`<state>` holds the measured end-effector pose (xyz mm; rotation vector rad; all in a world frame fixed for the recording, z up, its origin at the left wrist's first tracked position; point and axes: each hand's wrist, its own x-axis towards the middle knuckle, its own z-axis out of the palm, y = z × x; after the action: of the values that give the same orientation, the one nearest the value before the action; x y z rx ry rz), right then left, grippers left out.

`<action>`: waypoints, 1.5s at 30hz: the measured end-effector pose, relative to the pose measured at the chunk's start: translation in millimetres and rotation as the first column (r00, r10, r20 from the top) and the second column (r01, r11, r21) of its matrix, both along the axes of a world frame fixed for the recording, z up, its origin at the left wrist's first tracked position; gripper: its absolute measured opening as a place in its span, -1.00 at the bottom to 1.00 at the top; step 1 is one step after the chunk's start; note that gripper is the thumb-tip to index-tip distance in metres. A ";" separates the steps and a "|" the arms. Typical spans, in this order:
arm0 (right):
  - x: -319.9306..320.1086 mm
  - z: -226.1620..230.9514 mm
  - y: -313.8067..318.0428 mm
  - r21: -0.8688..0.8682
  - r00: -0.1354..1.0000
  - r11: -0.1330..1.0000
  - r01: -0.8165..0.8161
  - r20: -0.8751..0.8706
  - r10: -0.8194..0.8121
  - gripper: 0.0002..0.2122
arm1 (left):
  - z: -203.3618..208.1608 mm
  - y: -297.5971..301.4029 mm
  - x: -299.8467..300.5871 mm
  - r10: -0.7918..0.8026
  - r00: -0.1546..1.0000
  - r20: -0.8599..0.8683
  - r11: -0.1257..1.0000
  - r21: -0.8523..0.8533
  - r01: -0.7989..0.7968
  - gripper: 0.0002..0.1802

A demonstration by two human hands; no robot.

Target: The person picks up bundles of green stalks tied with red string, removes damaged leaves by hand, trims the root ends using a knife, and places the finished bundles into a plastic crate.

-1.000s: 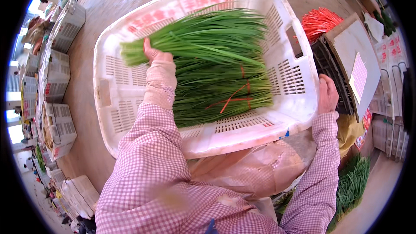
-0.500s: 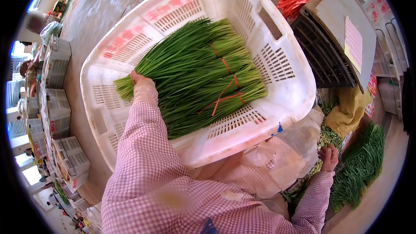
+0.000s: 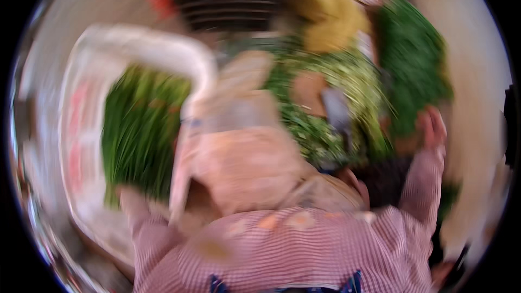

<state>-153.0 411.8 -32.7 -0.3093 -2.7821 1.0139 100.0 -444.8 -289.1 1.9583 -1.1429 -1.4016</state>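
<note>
Green chives (image 3: 138,130) lie in the white crate (image 3: 70,130), just above the blurred left hand (image 3: 126,195), grip unclear. Right hand (image 3: 432,127), fingers spread, reaches beside loose greens (image 3: 412,59), likely gathering more.

The whole picture is smeared by strong motion blur, and no edge is seen sharply. The scene is lit brightly and evenly by soft daylight; no hard shadows and no strong glare are seen, only a pale washed-out zone along the right side. The white crate (image 3: 135,49) is stretched into streaks, and the green stalks (image 3: 138,130) in it are melted into one green patch. The right hand (image 3: 432,127) is shown only as a soft pinkish shape. The fisheye circle is framed by black corners, and lines are bent near its rim. The checked sleeve (image 3: 304,249) below is slightly less blurred.
</note>
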 end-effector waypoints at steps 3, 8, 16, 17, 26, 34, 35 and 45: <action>28.5 35.6 23.8 -0.068 0.975 0.989 0.133 -0.168 -0.143 -0.81 | 28.8 -11.1 -15.7 -0.109 0.968 0.226 0.922 -0.341 0.184 -0.38; 194.0 -29.0 169.1 -0.313 0.797 0.789 0.528 -0.139 -0.588 -0.83 | 105.1 32.9 -154.8 -0.432 0.894 0.116 0.631 -0.669 0.392 -0.54; 178.9 -171.6 129.5 -0.353 0.890 0.829 0.434 0.028 -0.455 -0.74 | 272.6 279.4 -302.6 -0.962 0.234 -0.138 0.253 -0.767 0.589 -0.67; 153.8 -170.4 117.7 -0.285 0.910 0.864 0.414 0.147 -0.387 -0.63 | 278.2 309.8 -305.0 -0.991 0.121 -0.053 0.115 -0.793 0.598 -0.71; 81.9 -300.9 107.6 0.309 0.892 0.948 -0.076 0.447 -0.074 -0.21 | 289.1 527.3 -265.1 -0.668 -0.691 0.275 -0.739 -0.352 0.575 -0.69; 68.6 -244.3 146.2 0.006 0.980 0.980 0.200 0.012 -0.200 -0.29 | 261.7 573.9 -274.9 -0.528 -0.825 0.202 -0.844 -0.234 0.483 -0.58; 70.0 -211.8 159.5 -0.086 0.980 0.977 0.195 -0.009 -0.197 -0.24 | 259.8 581.2 -278.4 -0.505 -0.842 0.188 -0.853 -0.259 0.453 -0.58; 33.5 86.5 66.3 -0.200 0.789 0.959 -0.203 -0.613 0.039 -0.15 | 349.7 676.1 -296.8 -0.616 -0.769 0.171 -0.433 -0.889 0.149 -0.02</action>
<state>-119.4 478.1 53.8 0.1573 -2.1086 1.2406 -196.8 231.4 60.6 -1.4642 -2.1456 -1.7126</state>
